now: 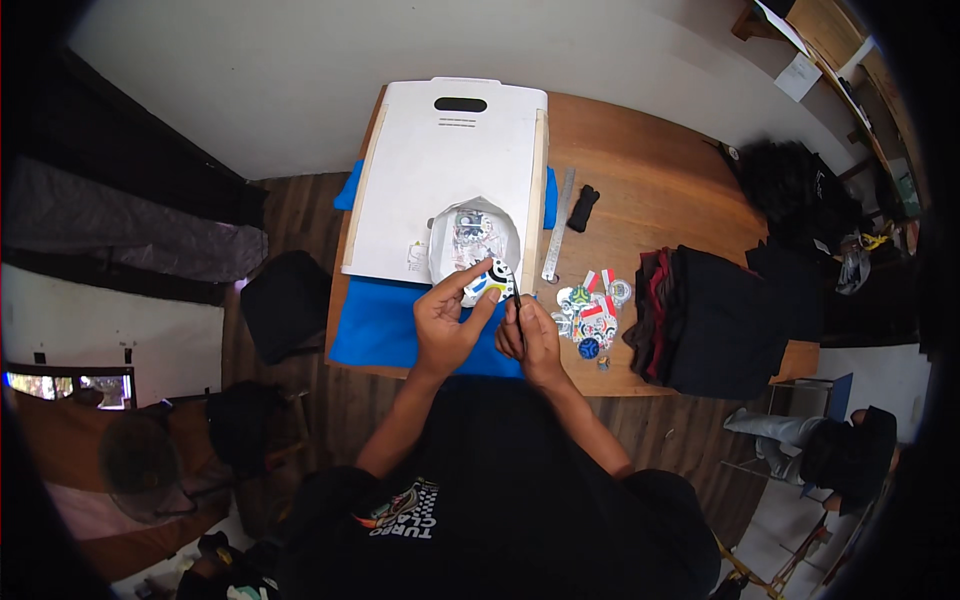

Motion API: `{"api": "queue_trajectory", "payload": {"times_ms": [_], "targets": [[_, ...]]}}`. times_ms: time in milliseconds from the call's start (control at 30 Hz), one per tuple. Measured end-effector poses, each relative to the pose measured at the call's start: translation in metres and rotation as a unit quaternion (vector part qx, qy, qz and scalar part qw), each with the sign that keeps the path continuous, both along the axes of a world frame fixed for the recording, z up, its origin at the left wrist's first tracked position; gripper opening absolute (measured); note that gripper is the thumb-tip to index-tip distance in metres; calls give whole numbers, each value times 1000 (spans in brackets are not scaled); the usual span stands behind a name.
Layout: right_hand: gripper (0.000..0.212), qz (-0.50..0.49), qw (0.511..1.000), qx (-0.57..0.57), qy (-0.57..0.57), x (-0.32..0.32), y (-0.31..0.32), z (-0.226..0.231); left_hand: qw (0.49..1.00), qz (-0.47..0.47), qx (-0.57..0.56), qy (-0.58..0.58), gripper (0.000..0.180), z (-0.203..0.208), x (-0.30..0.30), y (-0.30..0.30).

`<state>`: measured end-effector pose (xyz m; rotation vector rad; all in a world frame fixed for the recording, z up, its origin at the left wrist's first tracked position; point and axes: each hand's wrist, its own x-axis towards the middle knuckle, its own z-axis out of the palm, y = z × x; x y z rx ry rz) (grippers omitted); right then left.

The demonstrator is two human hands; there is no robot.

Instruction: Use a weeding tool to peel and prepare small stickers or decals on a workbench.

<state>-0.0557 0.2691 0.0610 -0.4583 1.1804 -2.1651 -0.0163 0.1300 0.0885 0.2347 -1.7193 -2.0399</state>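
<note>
Left hand [448, 325] pinches printed piece [482, 284]; right hand [535, 340] grips dark tool [516, 294], likely scissors. I'd rotate piece, not tool, keeping cuts slow.

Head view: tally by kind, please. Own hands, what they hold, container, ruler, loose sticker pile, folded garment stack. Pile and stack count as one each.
Own hands: 2 (left hand, right hand)
Held printed sticker: 1
Slim dark tool: 1
White open-topped container: 1
Metal ruler: 1
Loose sticker pile: 1
Folded garment stack: 1
Total: 8
</note>
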Motion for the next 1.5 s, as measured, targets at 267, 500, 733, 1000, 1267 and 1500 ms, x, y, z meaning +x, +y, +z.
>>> {"api": "queue_trajectory", "payload": {"times_ms": [267, 500, 733, 1000, 1267, 1500], "targets": [[36, -1, 1000, 9, -7, -1, 0, -2, 1000, 7, 11, -7, 40, -1, -1, -1], [37, 9, 1000, 17, -17, -1, 2, -12, 998, 61, -30, 0, 41, -7, -4, -4], [38, -10, 999, 24, -23, -6, -4, -4, 999, 34, 37, -15, 37, -14, -5, -10], [40, 5, 998, 59, -4, -11, -7, -3, 997, 45, 53, -20, 32, -15, -11, -13], [42, 49, 997, 45, -24, -8, -9, -24, 998, 57, -24, -18, 35, -15, -12, -21], [38, 24, 998, 25, -53, -6, -12, -16, 997, 63, -53, -5, 37, -7, -13, -20]]}}
